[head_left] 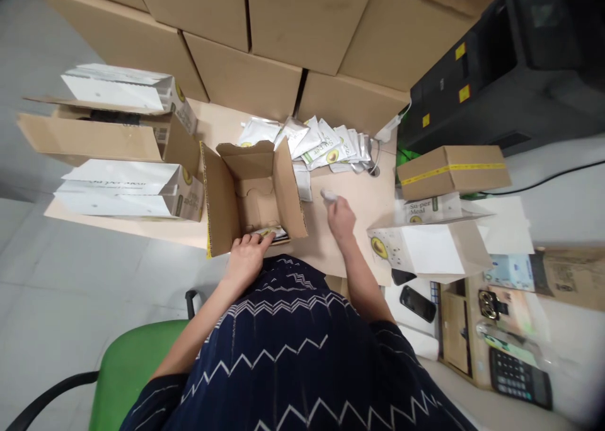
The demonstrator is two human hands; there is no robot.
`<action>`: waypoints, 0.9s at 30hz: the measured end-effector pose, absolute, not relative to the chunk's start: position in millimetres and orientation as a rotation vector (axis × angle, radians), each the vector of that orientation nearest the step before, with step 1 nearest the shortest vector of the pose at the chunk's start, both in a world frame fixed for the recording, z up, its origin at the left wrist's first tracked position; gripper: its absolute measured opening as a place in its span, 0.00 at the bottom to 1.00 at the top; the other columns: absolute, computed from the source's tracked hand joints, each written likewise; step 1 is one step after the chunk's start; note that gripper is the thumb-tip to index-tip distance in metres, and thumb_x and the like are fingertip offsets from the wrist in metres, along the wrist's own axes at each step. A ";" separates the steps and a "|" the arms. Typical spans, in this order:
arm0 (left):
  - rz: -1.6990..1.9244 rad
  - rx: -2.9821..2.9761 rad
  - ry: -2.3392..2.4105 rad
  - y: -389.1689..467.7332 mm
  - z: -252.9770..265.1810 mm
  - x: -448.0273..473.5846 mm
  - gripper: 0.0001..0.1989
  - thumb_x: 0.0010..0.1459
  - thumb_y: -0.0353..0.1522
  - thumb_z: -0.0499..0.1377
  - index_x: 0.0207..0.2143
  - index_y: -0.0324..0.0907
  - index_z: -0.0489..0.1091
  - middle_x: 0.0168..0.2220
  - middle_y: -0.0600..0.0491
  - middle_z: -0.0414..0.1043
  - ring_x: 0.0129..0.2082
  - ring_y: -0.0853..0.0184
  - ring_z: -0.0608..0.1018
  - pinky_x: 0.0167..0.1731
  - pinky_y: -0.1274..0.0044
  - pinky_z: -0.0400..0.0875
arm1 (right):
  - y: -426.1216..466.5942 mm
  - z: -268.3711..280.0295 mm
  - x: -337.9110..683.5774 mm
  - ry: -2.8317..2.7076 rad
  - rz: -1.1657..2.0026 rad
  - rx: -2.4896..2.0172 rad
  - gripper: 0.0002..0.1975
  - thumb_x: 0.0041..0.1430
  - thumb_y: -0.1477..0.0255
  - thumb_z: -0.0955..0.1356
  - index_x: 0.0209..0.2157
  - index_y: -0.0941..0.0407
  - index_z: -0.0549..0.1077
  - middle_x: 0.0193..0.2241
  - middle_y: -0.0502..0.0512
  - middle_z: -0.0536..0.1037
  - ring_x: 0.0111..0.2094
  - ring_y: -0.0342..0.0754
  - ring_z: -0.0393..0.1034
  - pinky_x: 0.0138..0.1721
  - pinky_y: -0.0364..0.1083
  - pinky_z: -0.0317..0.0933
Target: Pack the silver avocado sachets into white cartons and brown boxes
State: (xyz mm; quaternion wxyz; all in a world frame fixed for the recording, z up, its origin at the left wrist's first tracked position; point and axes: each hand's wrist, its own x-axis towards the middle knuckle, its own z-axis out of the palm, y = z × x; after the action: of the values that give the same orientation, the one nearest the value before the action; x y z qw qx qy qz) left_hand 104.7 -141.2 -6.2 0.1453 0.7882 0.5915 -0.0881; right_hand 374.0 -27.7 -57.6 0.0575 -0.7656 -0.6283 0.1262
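Observation:
An open cardboard box (pixel 255 198) stands on the table in front of me. My left hand (pixel 248 254) reaches over its near side, with fingers bent and thumb against a white sachet (pixel 271 232) that lies inside along the near wall. To the right of the box, above the tabletop, my right hand (pixel 341 220) is closed around a small whitish object (pixel 329 195); its kind is not clear. Behind the box lies a row of white and silver sachets (pixel 326 144) with an avocado print. One more sachet (pixel 302 182) lies by the box's right flap.
Printed white cartons (pixel 127 191) and an open brown carton (pixel 94 135) stand at left. Large cardboard boxes (pixel 278 21) are stacked behind. At right are a black machine (pixel 472 78), a taped box (pixel 454 171), an open white carton (pixel 430 248), a phone (pixel 418 304) and a calculator (pixel 520 377).

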 end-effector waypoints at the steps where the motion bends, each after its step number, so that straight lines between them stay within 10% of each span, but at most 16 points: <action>1: -0.250 2.267 1.704 -141.1 -6.8 104.7 0.30 0.64 0.23 0.44 0.66 0.51 0.59 0.47 0.44 0.74 0.44 0.55 0.72 0.42 0.66 0.63 | -24.7 -39.3 379.9 -1.798 0.372 -2.226 0.17 0.68 0.66 0.56 0.48 0.58 0.70 0.39 0.62 0.76 0.39 0.53 0.71 0.42 0.49 0.65; 10: -0.200 2.219 1.696 -140.3 -10.6 105.7 0.32 0.63 0.22 0.44 0.66 0.54 0.59 0.49 0.44 0.74 0.46 0.55 0.72 0.43 0.65 0.62 | -22.5 99.0 354.4 -1.333 0.400 -1.262 0.12 0.62 0.58 0.60 0.44 0.48 0.65 0.36 0.54 0.68 0.39 0.53 0.69 0.37 0.51 0.64; 20: -0.274 2.198 1.708 -135.2 -7.3 112.2 0.25 0.65 0.24 0.46 0.60 0.49 0.68 0.50 0.42 0.74 0.49 0.53 0.75 0.46 0.64 0.65 | -45.8 38.5 253.6 -2.055 1.569 -1.213 0.15 0.47 0.82 0.64 0.38 0.54 0.67 0.35 0.49 0.74 0.36 0.45 0.69 0.38 0.43 0.61; 27: -0.286 2.155 1.722 -132.4 -7.4 115.2 0.19 0.65 0.25 0.48 0.51 0.44 0.74 0.51 0.40 0.74 0.51 0.53 0.75 0.47 0.64 0.65 | -46.3 32.6 250.8 -2.803 1.385 -0.935 0.24 0.58 0.80 0.65 0.56 0.55 0.70 0.43 0.59 0.73 0.40 0.49 0.67 0.40 0.45 0.59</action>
State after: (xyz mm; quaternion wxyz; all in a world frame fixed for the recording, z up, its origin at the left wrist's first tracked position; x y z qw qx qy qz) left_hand 115.2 -132.4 -7.4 0.1828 0.7640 0.6104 -0.1015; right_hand 250.8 -46.3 32.6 -0.0607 -0.2860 -0.8574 0.4236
